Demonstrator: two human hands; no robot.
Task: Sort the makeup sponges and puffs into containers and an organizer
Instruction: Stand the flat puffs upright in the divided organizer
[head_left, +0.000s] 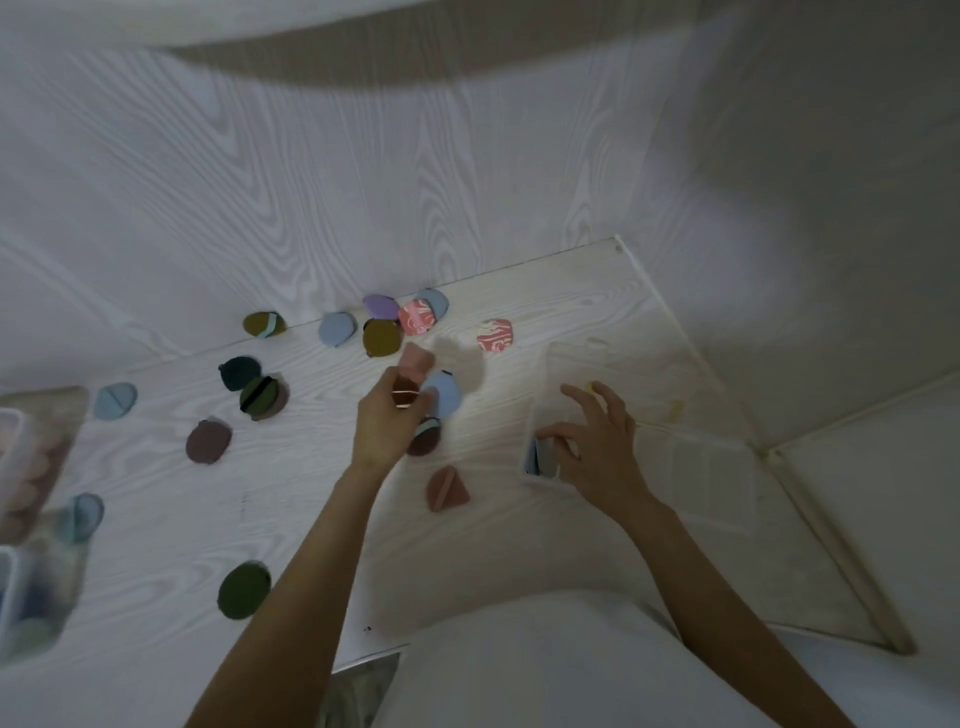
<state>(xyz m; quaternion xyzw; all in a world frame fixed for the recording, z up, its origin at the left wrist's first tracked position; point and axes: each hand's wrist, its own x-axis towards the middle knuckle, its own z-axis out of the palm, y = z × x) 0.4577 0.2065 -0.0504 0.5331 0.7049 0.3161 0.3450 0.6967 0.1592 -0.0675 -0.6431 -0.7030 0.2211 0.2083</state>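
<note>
Several coloured makeup puffs lie scattered on the white wood-grain table (156, 545). My left hand (387, 421) is closed around a pink puff (415, 359) and a light blue puff (444, 397), lifted slightly over the table's middle. My right hand (597, 447) hovers with fingers spread over the near end of a clear plastic organizer (701, 467), where a blue-grey puff (540, 460) stands in a compartment. A salmon puff (447, 488) lies between my arms. Two pink marbled puffs (494, 335) (417, 317) rest near the back wall.
Clear containers with puffs inside stand at the left edge (21, 467) (26, 597). A dark green puff (244, 590) lies near my left forearm. Olive, blue, purple and mauve puffs sit along the back. The wall (311, 182) closes the table behind; the right edge (691, 353) drops off.
</note>
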